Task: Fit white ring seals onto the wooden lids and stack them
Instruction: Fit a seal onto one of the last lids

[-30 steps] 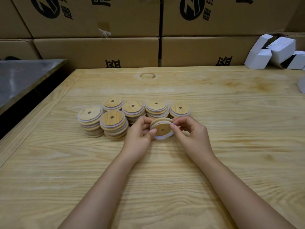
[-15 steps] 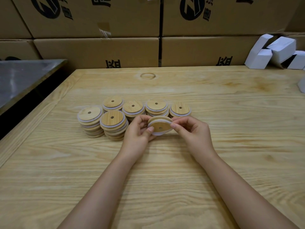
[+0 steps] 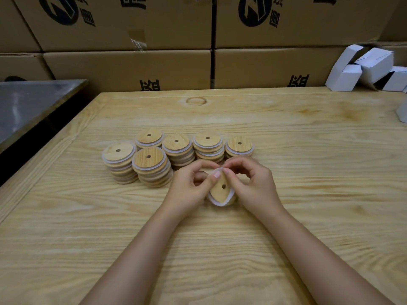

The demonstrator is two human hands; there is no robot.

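Note:
A round wooden lid with a centre hole is tilted up on edge between both hands, just above the table. A white ring seal loops round its lower rim. My left hand grips the lid's left side, thumb on its upper face. My right hand pinches the upper right rim with thumb and fingers. Behind the hands stand several stacks of sealed lids, the rightmost stack being the lowest.
The wooden table stretches wide to the right and front. Large cardboard cartons line the back edge. White folded boxes lie at the back right. A grey metal surface sits beyond the left edge.
The lid has tipped from lying nearly flat to standing steeply on edge, and it has dropped a little towards me. Both thumbs have come together at its top rim.

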